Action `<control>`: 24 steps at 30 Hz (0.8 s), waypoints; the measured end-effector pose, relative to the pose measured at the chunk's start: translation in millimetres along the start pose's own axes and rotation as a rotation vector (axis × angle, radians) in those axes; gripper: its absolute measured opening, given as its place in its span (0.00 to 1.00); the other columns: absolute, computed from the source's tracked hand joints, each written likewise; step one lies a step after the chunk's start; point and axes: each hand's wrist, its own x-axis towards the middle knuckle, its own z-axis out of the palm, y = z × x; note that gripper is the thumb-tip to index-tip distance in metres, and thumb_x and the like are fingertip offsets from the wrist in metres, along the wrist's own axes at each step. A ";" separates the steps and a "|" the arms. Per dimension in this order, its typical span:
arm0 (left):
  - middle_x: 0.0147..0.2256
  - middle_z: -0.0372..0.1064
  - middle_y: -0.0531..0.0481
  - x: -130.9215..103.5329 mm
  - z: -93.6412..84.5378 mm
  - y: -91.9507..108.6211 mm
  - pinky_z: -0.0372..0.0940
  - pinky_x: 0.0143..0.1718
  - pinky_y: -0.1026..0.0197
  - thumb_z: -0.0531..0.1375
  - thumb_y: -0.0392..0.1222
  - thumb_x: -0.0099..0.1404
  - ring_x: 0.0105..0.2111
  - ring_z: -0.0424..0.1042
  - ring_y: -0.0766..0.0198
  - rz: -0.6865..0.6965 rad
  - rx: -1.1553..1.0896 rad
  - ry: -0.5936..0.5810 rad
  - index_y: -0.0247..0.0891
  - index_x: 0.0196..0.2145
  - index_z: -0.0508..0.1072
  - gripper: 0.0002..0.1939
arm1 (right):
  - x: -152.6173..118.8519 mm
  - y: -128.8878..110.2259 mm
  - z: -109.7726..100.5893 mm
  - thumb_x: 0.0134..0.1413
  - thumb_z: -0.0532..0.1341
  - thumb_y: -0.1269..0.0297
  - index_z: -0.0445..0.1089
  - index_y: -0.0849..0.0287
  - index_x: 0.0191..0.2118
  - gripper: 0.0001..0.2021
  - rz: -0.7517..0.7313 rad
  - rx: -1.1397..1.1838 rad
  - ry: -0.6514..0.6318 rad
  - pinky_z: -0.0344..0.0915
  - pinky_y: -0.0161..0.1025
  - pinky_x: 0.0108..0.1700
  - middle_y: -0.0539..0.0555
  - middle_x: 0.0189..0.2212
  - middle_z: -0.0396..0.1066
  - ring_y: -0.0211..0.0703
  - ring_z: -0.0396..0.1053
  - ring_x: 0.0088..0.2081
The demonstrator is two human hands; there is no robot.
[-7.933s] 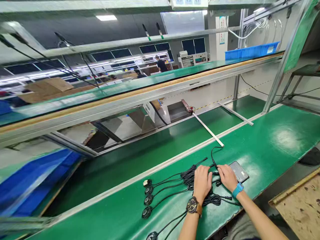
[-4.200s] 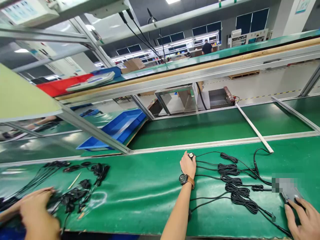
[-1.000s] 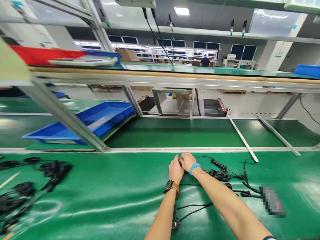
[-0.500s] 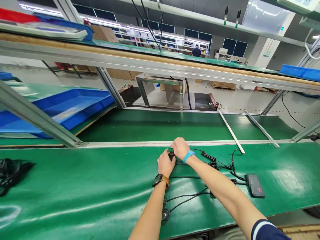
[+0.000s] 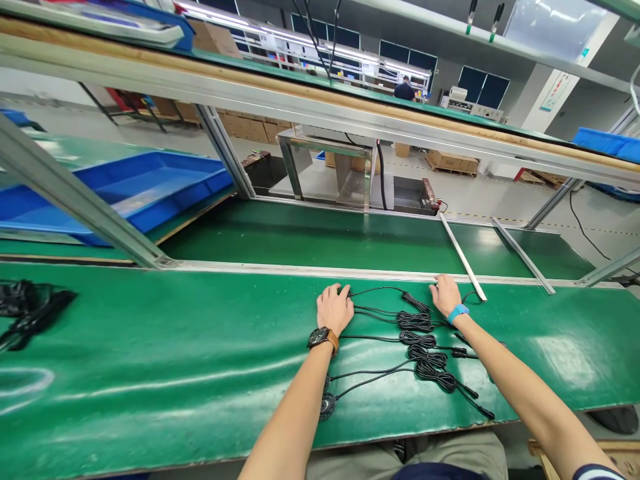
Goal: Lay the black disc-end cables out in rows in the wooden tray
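My left hand rests near the bench's far edge, fingers bent over a small black cable end that they mostly cover. To the right, my right hand hovers over the bench with thumb and fingers apart; nothing shows in it. Between both hands lie several bundled black cables, placed in rows. Round black discs sit at the left ends of the lower cables, partly behind my left forearm. Black connectors lie at the right ends. My right forearm covers most of a dark box.
The work lies on a green bench. A black cable heap is at the far left. Metal strips cross the far edge at right. A blue tray stands behind left, under a raised shelf with posts.
My right hand has moved away from my left hand, rightward along the bench. The left hand stays at the cable end. The view has shifted, and the dark box is now mostly covered.
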 end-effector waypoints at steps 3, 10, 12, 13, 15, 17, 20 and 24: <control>0.57 0.67 0.37 -0.7 -3.2 1.6 0.53 0.60 0.39 0.47 0.34 0.69 0.60 0.59 0.44 0.217 0.058 -0.055 0.39 0.58 0.72 0.24 | -11.9 -18.0 13.1 0.67 0.52 0.53 0.64 0.66 0.58 0.23 -0.212 0.075 -0.139 0.63 0.48 0.58 0.63 0.53 0.69 0.50 0.65 0.54; 0.64 0.61 0.39 -24.0 -32.1 -2.2 0.47 0.67 0.42 0.47 0.50 0.73 0.67 0.52 0.46 0.544 0.034 -0.348 0.30 0.64 0.64 0.29 | -56.3 -27.1 -5.7 0.45 0.62 0.30 0.46 0.64 0.72 0.57 -0.302 0.217 -0.543 0.48 0.64 0.69 0.72 0.70 0.46 0.67 0.46 0.70; 0.68 0.52 0.36 -40.2 -40.5 -3.9 0.42 0.69 0.38 0.51 0.65 0.68 0.70 0.45 0.42 0.601 0.062 -0.449 0.28 0.68 0.56 0.43 | -66.9 -29.0 -12.8 0.32 0.67 0.28 0.36 0.62 0.73 0.69 -0.304 0.163 -0.633 0.37 0.71 0.69 0.75 0.72 0.33 0.74 0.34 0.72; 0.70 0.47 0.34 -48.7 -43.9 -4.1 0.39 0.69 0.36 0.52 0.71 0.64 0.71 0.41 0.40 0.623 0.084 -0.498 0.27 0.69 0.53 0.51 | -71.3 -30.6 -14.5 0.28 0.68 0.28 0.34 0.61 0.74 0.73 -0.316 0.128 -0.660 0.33 0.74 0.68 0.76 0.72 0.28 0.76 0.29 0.72; 0.71 0.39 0.31 -64.4 -48.8 -2.4 0.35 0.69 0.34 0.55 0.78 0.55 0.71 0.35 0.36 0.644 0.131 -0.578 0.27 0.71 0.48 0.62 | -77.6 -34.5 -14.3 0.24 0.70 0.29 0.31 0.61 0.74 0.76 -0.347 0.066 -0.673 0.29 0.77 0.66 0.77 0.71 0.23 0.79 0.24 0.71; 0.71 0.33 0.29 -75.9 -51.4 2.1 0.34 0.69 0.33 0.59 0.80 0.47 0.71 0.32 0.34 0.634 0.176 -0.628 0.27 0.71 0.45 0.69 | -80.4 -38.5 -10.9 0.22 0.71 0.31 0.30 0.61 0.74 0.77 -0.357 0.015 -0.664 0.27 0.78 0.65 0.78 0.71 0.21 0.79 0.23 0.71; 0.71 0.29 0.29 -82.8 -53.0 11.8 0.36 0.69 0.33 0.65 0.73 0.46 0.71 0.31 0.34 0.600 0.213 -0.632 0.27 0.72 0.43 0.69 | -77.4 -42.1 -5.9 0.20 0.73 0.34 0.29 0.61 0.73 0.78 -0.330 -0.037 -0.673 0.30 0.78 0.65 0.78 0.71 0.21 0.81 0.24 0.71; 0.72 0.30 0.33 -76.5 -50.2 22.8 0.37 0.70 0.36 0.58 0.60 0.61 0.72 0.31 0.40 0.592 0.204 -0.539 0.27 0.71 0.45 0.52 | -61.9 -38.3 -7.2 0.20 0.75 0.38 0.29 0.57 0.74 0.77 -0.293 -0.011 -0.704 0.41 0.75 0.65 0.78 0.71 0.29 0.82 0.33 0.70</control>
